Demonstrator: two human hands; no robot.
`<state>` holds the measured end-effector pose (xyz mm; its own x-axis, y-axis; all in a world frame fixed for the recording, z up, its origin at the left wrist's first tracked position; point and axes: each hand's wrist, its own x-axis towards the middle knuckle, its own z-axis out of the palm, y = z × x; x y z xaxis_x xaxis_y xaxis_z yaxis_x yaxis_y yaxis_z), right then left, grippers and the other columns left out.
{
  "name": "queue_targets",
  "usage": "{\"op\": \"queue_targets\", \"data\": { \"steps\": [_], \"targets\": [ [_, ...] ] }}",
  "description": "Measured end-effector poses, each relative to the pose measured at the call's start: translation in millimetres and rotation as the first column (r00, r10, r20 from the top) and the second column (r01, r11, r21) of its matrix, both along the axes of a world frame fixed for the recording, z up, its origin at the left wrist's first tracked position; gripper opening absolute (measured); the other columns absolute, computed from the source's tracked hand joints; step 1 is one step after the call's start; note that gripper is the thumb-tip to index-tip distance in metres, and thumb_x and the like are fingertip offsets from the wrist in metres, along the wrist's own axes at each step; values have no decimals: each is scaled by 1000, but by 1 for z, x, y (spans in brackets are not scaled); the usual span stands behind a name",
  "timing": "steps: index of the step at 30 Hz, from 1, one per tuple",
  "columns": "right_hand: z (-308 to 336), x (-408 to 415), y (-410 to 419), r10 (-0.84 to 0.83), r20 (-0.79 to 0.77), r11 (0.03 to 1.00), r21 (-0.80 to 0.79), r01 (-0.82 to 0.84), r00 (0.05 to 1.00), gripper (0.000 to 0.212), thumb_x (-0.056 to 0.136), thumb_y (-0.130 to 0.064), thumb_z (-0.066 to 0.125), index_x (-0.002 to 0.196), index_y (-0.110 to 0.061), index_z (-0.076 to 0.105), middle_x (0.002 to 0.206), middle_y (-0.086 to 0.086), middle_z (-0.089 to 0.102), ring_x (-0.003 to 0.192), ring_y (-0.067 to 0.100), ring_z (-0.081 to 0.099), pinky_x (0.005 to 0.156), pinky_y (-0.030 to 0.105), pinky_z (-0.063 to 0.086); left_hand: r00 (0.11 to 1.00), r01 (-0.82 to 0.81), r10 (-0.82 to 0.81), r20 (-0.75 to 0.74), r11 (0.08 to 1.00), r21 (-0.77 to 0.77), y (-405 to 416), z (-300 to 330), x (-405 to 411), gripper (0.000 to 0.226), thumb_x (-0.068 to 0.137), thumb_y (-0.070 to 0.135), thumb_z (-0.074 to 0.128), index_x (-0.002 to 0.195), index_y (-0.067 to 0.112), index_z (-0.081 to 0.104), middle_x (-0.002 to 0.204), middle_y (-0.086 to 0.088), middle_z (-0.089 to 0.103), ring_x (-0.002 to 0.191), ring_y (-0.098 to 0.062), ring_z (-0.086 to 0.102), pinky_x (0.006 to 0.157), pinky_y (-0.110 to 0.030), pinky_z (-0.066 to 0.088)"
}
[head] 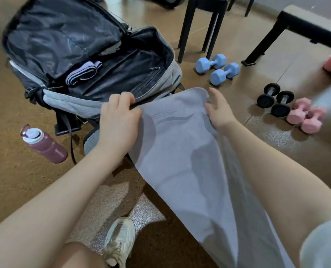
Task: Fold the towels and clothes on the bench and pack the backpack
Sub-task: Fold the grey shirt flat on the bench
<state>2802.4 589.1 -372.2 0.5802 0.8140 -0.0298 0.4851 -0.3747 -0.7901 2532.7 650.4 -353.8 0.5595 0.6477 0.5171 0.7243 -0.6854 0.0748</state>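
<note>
A grey towel [180,161] with embossed lettering hangs stretched between my hands and trails down toward my lap. My left hand [118,120] grips its top left corner, fingers curled over the edge. My right hand [216,109] pinches the top right corner. Just beyond the towel, a grey and black backpack [160,53] lies unzipped and wide open on the floor. Inside it sits a rolled purple band or cloth [83,72].
A maroon water bottle [45,146] lies on the brown floor at the left. Blue dumbbells [216,68], black dumbbells [274,101] and pink dumbbells [305,117] lie at the right. Black bench legs [263,41] and chair legs [186,29] stand behind. My shoe [120,240] is below.
</note>
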Motion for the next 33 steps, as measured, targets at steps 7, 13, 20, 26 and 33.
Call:
{"op": "queue_targets", "data": {
  "steps": [7,13,20,26,33],
  "targets": [
    [14,-6,-105,-4,122,998,-59,12,993,37,95,-6,42,131,-10,50,143,5,40,127,17,42,99,19,31,810,521,-584,-52,758,-393,-80,-22,51,34,83,26,40,92,7,67,110,-17,62,100,-35,57,74,-44,52],
    [34,-1,-282,-169,277,931,-270,245,946,18,92,-15,54,106,-13,65,107,4,62,94,19,58,85,29,45,550,693,-834,-45,486,-532,-174,-29,111,38,91,31,47,112,2,61,136,-19,46,123,-33,47,99,-39,42],
    [-1,-2,-426,-448,364,747,-350,566,816,32,90,-28,56,117,-12,59,115,11,56,107,27,52,82,30,39,421,728,-894,-151,433,-531,-272,-35,148,70,86,54,27,120,-1,55,134,-23,46,124,-38,42,107,-42,31],
    [-14,12,-436,-623,303,658,-296,693,721,9,87,-15,52,92,-12,59,105,11,63,87,23,52,70,30,39,472,604,-815,-336,576,-550,-301,-50,157,71,94,57,22,149,20,-3,157,-4,-9,144,-22,-7,115,-33,-4],
    [-2,70,-444,-644,343,643,-241,727,684,13,90,-11,48,94,-10,61,105,15,63,93,30,55,70,29,35,559,552,-763,-325,635,-541,-334,-52,196,70,94,56,21,148,19,-2,157,-4,-9,144,-23,-8,115,-36,-1]
  ]
}}
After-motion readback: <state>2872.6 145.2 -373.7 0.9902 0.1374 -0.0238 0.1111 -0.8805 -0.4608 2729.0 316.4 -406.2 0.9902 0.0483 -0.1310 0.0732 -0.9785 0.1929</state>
